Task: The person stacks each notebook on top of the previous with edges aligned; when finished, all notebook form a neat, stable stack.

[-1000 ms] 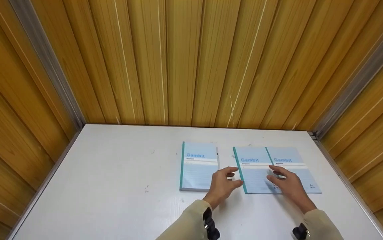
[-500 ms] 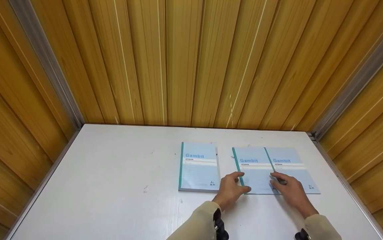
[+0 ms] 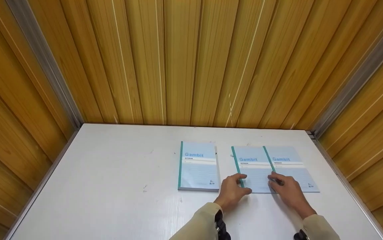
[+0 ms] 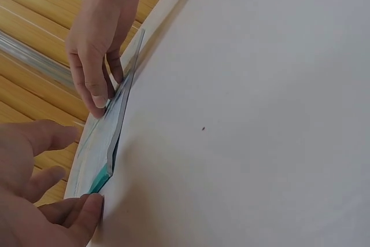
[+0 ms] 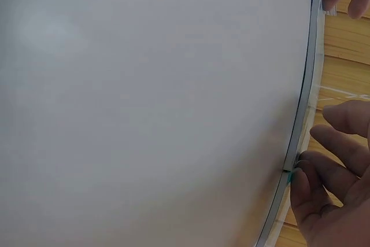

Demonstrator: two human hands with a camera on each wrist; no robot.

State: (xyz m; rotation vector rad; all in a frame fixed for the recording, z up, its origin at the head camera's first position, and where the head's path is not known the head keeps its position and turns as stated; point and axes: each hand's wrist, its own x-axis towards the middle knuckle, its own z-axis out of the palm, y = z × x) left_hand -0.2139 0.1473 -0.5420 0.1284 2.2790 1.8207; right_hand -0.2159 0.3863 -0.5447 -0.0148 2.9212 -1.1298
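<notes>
On a white tabletop (image 3: 111,183), a light-blue rectangular paper notebook with a green spine (image 3: 198,171) lies flat at left. Beside it, a person's left hand (image 3: 230,192), thumb and fingers spread apart, straddles the green-spined edge of a matching middle notebook (image 3: 255,180). The right hand (image 3: 290,191) bends its fingers where that notebook meets a third light-blue, green-spined notebook (image 3: 298,171); whether they pinch an edge cannot be told.

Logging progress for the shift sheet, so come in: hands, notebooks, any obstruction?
Left hand at green spine of middle notebook. Right hand where it meets right notebook; grips unclear. Left notebook flat, apart. No obstruction seen.
</notes>
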